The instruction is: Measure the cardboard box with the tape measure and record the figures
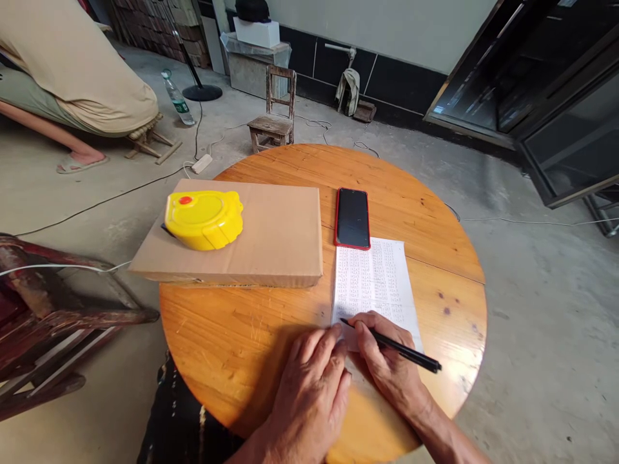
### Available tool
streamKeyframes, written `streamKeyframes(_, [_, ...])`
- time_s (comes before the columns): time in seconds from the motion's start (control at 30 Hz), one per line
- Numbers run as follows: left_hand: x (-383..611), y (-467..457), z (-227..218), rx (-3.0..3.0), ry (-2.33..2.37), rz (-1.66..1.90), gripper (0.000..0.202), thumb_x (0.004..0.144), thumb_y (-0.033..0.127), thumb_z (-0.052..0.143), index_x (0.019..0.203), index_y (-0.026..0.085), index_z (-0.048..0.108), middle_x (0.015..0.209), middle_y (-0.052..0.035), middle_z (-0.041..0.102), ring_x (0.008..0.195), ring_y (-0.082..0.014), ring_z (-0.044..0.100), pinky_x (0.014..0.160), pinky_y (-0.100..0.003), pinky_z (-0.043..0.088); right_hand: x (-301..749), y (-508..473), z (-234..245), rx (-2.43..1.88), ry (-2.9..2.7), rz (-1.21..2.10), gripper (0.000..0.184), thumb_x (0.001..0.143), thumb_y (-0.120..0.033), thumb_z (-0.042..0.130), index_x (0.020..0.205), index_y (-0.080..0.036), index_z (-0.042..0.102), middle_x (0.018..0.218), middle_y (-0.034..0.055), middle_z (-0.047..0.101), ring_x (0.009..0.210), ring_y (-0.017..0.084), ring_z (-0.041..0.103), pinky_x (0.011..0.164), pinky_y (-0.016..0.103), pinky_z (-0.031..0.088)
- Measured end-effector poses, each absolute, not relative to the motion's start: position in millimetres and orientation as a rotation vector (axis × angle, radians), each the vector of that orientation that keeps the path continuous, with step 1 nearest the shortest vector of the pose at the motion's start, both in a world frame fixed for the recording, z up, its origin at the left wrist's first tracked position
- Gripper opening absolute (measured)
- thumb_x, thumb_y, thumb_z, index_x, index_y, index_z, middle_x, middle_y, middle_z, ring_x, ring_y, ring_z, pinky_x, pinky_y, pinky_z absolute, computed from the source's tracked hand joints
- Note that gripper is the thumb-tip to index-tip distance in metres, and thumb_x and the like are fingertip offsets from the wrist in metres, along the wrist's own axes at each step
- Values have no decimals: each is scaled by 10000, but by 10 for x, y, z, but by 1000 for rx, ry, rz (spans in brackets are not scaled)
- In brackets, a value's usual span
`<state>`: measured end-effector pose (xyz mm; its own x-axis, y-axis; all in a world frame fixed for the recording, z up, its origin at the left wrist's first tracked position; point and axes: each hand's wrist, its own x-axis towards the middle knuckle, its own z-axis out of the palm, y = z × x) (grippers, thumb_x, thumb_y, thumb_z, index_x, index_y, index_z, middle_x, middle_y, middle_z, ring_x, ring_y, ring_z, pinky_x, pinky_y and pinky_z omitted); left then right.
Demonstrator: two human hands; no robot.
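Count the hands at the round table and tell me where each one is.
2. The left hand lies palm down by the near left corner of the paper; the right hand, to its right, holds a black pen over the paper. Neither is hidden.

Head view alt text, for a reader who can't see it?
A right hand holds a pen over a sheet with rows of writing, left hand at its near left corner. A phone overlaps the sheet's far edge; to the left on the round table, a yellow case lies on a box.
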<state>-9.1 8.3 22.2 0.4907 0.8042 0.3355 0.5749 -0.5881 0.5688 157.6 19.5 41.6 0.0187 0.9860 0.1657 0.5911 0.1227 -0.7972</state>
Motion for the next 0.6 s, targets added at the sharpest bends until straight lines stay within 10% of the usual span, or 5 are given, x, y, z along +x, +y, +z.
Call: streamKeyframes(0.6, [-91, 83, 239, 2373, 1137, 797, 383, 915, 107, 465, 1283, 114, 570, 1309, -134, 590, 1172, -287, 531, 979, -485, 508, 1542, 216, 465, -1578, -1694, 667, 229, 986, -258, 466, 845, -202, 638, 724, 3, 658, 613, 145, 588, 605, 251, 462])
